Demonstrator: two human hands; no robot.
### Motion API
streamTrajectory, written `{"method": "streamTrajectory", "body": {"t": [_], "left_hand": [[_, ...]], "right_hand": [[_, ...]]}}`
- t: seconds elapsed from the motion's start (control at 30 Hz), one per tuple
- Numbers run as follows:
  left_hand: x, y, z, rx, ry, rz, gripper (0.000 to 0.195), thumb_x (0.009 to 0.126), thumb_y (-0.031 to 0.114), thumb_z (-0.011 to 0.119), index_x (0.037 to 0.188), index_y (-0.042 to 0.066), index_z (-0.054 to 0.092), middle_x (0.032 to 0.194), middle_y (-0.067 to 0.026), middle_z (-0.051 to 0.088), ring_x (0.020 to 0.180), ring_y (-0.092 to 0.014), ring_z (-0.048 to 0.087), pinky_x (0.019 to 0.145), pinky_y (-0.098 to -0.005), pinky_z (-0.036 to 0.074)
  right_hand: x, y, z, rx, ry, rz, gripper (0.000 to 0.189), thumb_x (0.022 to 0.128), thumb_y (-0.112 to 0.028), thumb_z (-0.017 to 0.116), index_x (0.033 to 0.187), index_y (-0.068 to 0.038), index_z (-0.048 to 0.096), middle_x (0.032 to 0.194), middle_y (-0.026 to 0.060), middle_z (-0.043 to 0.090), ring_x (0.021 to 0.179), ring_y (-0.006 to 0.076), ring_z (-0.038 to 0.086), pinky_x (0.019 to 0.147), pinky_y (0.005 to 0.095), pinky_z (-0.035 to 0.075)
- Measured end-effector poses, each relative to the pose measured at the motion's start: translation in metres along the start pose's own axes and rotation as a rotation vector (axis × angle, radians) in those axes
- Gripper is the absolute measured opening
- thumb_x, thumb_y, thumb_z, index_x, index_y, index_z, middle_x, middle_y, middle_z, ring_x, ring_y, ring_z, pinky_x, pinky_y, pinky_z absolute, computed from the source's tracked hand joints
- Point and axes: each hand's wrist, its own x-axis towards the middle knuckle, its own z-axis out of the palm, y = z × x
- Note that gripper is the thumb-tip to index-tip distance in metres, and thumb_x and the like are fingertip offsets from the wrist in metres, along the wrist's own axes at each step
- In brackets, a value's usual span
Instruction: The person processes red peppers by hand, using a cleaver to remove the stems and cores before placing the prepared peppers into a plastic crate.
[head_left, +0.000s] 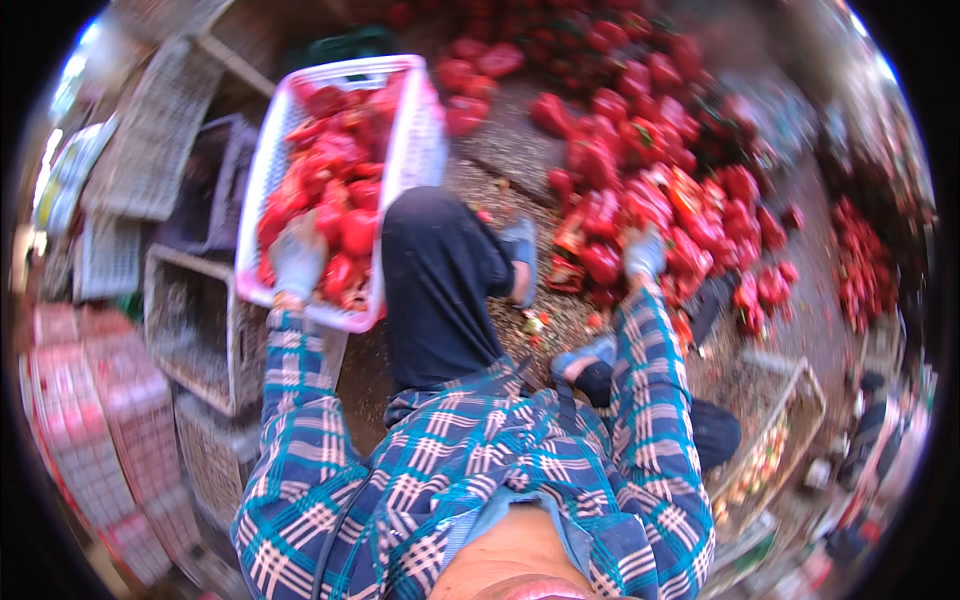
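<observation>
My left hand (298, 255), in a pale glove, lies among red bell peppers (334, 157) in a white and pink plastic crate (375, 270). Its fingertips are partly hidden by the peppers, so a grip cannot be made out. At the near edge of a large heap of red bell peppers (596, 154) on the floor is my right hand (643, 251), also gloved. It touches the heap, and its fingers are blurred against the peppers. Some peppers near it look cut open. The crate stands beside my bent left knee.
Empty plastic crates (191, 330) are stacked at the left, above pink and white crates (112, 412). Seeds and scraps (536, 326) litter the floor around my feet. A crate with pepper scraps (761, 457) sits at the right. Another pile of red peppers (859, 262) lies farther right.
</observation>
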Motion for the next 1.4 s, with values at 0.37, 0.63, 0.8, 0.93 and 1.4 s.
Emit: {"method": "streamTrajectory", "body": {"t": [0.37,0.63,0.8,0.93,1.4], "left_hand": [[0.043,0.179,-0.123,-1.598,0.018,-0.138,0.037,0.104,0.014,0.05,0.139,0.003,0.057,0.123,-0.0117,0.066,0.097,-0.014,0.066,0.08,-0.0259,0.053],[0.066,0.356,-0.047,-2.034,-0.873,-0.092,0.043,0.099,0.033,0.064,0.134,0.009,0.056,0.11,-0.0048,0.069,0.094,-0.017,0.069,0.08,-0.0336,0.058],[0.046,0.375,-0.021,-2.096,-0.634,-0.238,0.035,0.098,0.021,0.065,0.129,0.007,0.059,0.11,-0.0064,0.069,0.093,-0.015,0.069,0.083,-0.031,0.058],[0.03,0.395,-0.025,-1.89,-0.326,-0.033,0.03,0.093,0.009,0.072,0.121,0.003,0.064,0.108,-0.0053,0.069,0.092,-0.011,0.064,0.083,-0.0257,0.053],[0.01,0.397,-0.009,-1.9,-0.457,0.003,0.029,0.089,0.01,0.074,0.116,0.002,0.065,0.102,-0.0052,0.071,0.088,-0.013,0.067,0.078,-0.027,0.056]], "right_hand": [[0.002,-0.05,-0.037,1.248,-0.349,0.106,0.023,0.091,-0.013,0.06,0.109,-0.003,0.07,0.085,0.0027,0.068,0.067,0.0115,0.063,0.058,0.0248,0.049],[-0.052,-0.116,-0.138,0.357,-0.27,-0.581,0.03,0.09,-0.027,0.063,0.116,-0.013,0.068,0.097,0.0173,0.072,0.092,0.0323,0.071,0.08,0.0413,0.055],[-0.083,-0.112,-0.132,0.617,-0.059,-0.342,0.055,0.086,-0.037,0.073,0.131,-0.009,0.058,0.107,0.0161,0.07,0.099,0.0337,0.069,0.085,0.0416,0.054],[-0.109,-0.081,-0.092,1.122,-0.156,0.031,0.059,0.09,-0.03,0.073,0.138,-0.003,0.05,0.108,0.0111,0.068,0.095,0.0205,0.067,0.079,0.0332,0.055],[-0.149,-0.104,-0.059,1.552,-0.026,0.242,0.071,0.088,-0.007,0.061,0.154,-0.008,0.032,0.123,0.0144,0.063,0.101,0.0236,0.065,0.087,0.0332,0.054]]}}
